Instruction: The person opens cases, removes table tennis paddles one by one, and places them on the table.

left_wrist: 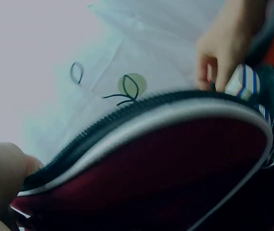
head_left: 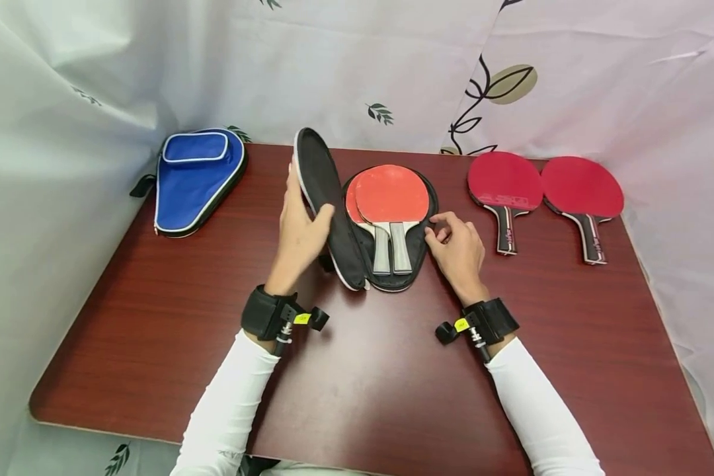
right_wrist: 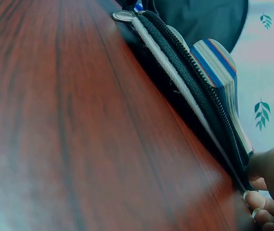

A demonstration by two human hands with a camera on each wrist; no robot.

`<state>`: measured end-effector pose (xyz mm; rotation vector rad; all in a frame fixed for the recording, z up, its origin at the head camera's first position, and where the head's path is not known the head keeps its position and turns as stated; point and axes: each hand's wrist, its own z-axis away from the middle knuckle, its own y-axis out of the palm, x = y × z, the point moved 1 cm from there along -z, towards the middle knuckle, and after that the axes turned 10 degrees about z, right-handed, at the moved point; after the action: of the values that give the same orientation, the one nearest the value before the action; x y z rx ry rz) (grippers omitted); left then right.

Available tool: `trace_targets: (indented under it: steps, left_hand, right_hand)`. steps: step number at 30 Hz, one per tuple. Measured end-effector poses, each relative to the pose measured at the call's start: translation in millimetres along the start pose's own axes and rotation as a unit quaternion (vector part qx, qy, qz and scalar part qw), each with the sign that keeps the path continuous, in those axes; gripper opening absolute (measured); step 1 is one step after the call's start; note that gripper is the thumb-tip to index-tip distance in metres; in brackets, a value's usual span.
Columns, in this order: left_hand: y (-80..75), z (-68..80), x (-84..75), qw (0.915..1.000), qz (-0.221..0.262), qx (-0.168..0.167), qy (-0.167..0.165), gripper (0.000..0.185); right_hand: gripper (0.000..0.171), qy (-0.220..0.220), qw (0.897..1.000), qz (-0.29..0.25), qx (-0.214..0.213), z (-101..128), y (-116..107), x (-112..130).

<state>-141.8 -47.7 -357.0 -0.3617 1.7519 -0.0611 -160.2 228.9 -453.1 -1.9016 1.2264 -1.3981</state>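
We hold the black zippered paddle case's raised lid (head_left: 321, 192) in our left hand (head_left: 297, 235); our right hand (head_left: 458, 248) pinches its right rim beside two orange-faced paddles (head_left: 389, 205), handles pointing toward us.

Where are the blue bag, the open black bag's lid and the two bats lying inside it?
blue bag (head_left: 193, 182): head view, middle of its front.
lid (head_left: 327, 198): head view, dark inner lining.
bats inside (head_left: 393, 194): head view, top bat's red rubber.
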Motion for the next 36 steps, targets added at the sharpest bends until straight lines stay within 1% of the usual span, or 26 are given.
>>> trace_targets:
  steps: [2, 4, 5, 7, 9, 11, 15, 18, 21, 24, 26, 27, 30, 32, 33, 36]
  left_hand:
    - [-8.8, -1.6, 7.1, 0.9989, 0.039, 0.001, -0.026, 0.078]
    - [-16.6, -3.0, 13.9, 0.9939, 0.096, 0.001, -0.054, 0.070]
    - [-20.0, -3.5, 17.0, 0.9900, 0.125, 0.002, -0.065, 0.067]
    - [-25.4, -5.1, 22.7, 0.9809, 0.176, 0.005, -0.083, 0.066]
    - [-29.6, -5.9, 27.6, 0.9686, 0.225, 0.010, -0.105, 0.068]
    - [-34.3, -5.7, 32.4, 0.9565, 0.262, 0.014, -0.128, 0.070]
    - [-45.6, -5.3, 45.1, 0.9345, 0.317, 0.011, -0.162, 0.072]
    - [-54.5, -4.5, 56.3, 0.9241, 0.339, 0.009, -0.176, 0.070]
    - [-61.7, -2.9, 68.1, 0.9102, 0.368, 0.010, -0.191, 0.062]
    - [-66.1, -1.1, 78.6, 0.8939, 0.400, 0.016, -0.202, 0.055]
    - [-67.1, -0.6, 84.3, 0.8844, 0.418, 0.021, -0.206, 0.054]
    - [-67.0, -0.4, 86.7, 0.8812, 0.424, 0.027, -0.207, 0.054]
    - [-65.8, -0.7, 93.8, 0.8754, 0.435, 0.041, -0.206, 0.055]
    - [-65.2, -0.9, 97.0, 0.8769, 0.433, 0.046, -0.203, 0.056]
    - [-64.3, -0.9, 98.5, 0.8803, 0.428, 0.048, -0.200, 0.056]
    - [-62.6, -0.8, 102.1, 0.8870, 0.419, 0.043, -0.190, 0.053]
  right_hand:
    - [0.020, -0.002, 1.000, 0.001, 0.001, -1.9, 0.0, 2.7]
    - [0.020, -0.005, 1.000, 0.002, 0.002, -3.8, -0.1, 4.6]
    - [0.020, -0.007, 1.000, 0.001, 0.002, -4.6, -0.2, 5.3]
    - [0.020, -0.010, 1.000, 0.001, 0.002, -5.9, -0.5, 6.3]
    - [0.020, -0.011, 1.000, 0.002, 0.001, -6.1, -0.7, 6.4]
    - [0.020, -0.010, 1.000, 0.004, 0.002, -5.7, -0.8, 6.8]
    - [0.020, -0.006, 1.000, 0.006, 0.008, -4.0, -0.2, 9.4]
    - [0.019, -0.003, 1.000, 0.009, 0.011, -3.0, 0.8, 12.3]
    - [0.017, 0.003, 1.000, 0.012, 0.011, -1.7, 2.1, 14.3]
    - [0.015, 0.006, 1.000, 0.014, 0.011, -0.2, 3.1, 14.7]
    - [0.014, 0.007, 1.000, 0.011, 0.008, 1.1, 3.0, 14.4]
    - [0.014, 0.008, 1.000, 0.006, 0.005, 1.6, 2.5, 14.4]
    - [0.015, 0.003, 1.000, -0.014, -0.005, 3.8, -0.4, 17.2]
    - [0.016, -0.010, 1.000, -0.025, -0.011, 5.4, -3.0, 23.7]
    - [0.017, -0.017, 0.999, -0.023, -0.014, 6.6, -4.8, 27.8]
    - [0.022, -0.045, 0.999, 0.001, -0.016, 10.0, -9.5, 44.9]
